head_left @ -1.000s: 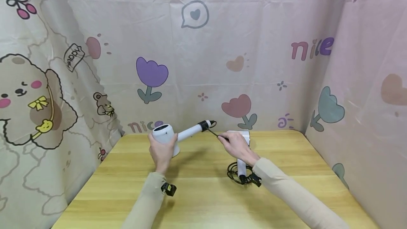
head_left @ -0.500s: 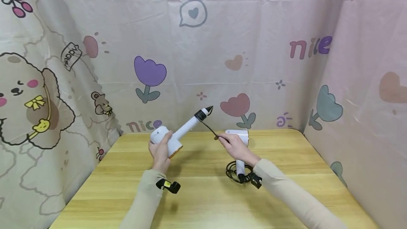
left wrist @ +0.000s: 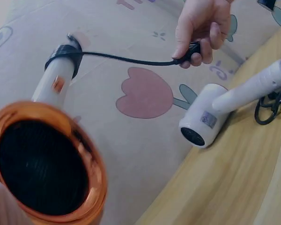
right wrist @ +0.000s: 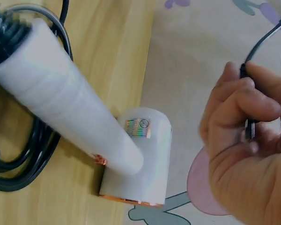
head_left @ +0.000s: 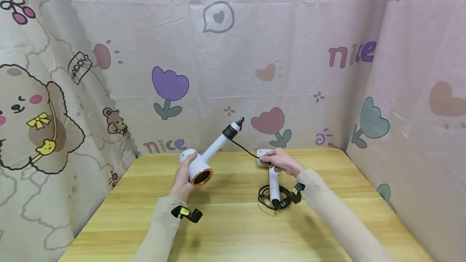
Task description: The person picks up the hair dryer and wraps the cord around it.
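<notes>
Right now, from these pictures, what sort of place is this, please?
Probably an indoor corner screened off for recording tabletop work: pale, cloth-like curtains printed with flowers and cartoons hang behind and on both sides of a yellow wood-grain table, and a small black wrist-worn camera is visible.

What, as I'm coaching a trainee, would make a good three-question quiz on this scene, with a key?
1. Which hand grips the held-up hair dryer?
2. True or false: the right hand holds one end of a black cord that is wound around that dryer's handle.
3. The other hair dryer lies on: A) a towel, B) the table, C) a tray.

Key: 1. The left hand. 2. True. 3. B.
</notes>
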Action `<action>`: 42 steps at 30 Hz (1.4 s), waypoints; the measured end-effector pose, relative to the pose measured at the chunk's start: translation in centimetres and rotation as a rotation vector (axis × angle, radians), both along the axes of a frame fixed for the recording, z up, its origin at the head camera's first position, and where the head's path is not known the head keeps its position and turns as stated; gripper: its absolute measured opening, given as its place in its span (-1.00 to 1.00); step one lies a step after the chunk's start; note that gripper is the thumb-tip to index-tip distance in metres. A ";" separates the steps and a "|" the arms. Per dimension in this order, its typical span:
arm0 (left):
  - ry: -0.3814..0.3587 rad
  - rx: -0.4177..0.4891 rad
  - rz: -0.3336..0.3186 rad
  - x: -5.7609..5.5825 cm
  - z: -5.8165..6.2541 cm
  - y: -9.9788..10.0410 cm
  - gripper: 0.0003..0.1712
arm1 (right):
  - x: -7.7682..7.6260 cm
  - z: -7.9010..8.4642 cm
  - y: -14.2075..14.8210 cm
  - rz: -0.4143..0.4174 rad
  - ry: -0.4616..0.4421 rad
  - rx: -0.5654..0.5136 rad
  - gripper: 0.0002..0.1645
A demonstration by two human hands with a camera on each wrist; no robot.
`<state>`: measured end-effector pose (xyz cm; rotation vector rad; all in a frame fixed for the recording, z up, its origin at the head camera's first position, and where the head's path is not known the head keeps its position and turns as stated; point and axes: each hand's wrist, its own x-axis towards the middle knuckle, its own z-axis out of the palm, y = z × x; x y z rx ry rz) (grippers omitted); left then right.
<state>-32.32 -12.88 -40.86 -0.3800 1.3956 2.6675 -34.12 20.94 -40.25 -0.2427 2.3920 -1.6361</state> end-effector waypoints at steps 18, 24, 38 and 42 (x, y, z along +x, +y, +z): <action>0.110 -0.429 -0.377 0.6 -1.4 -0.4 -0.17 | -1.2 3.8 -1.0 -0.192 0.675 0.469 -0.80; 0.243 -0.693 -0.228 0.7 -1.0 -0.5 -0.18 | -0.6 4.7 -1.5 -0.105 0.779 0.512 -0.91; 0.265 -1.117 0.006 1.2 -0.4 -1.9 0.06 | 2.6 5.2 -6.5 -0.023 1.008 0.583 -0.95; 0.225 -1.130 0.084 1.3 -0.3 -2.1 0.07 | 3.7 4.9 -7.3 -0.014 0.980 0.556 -0.93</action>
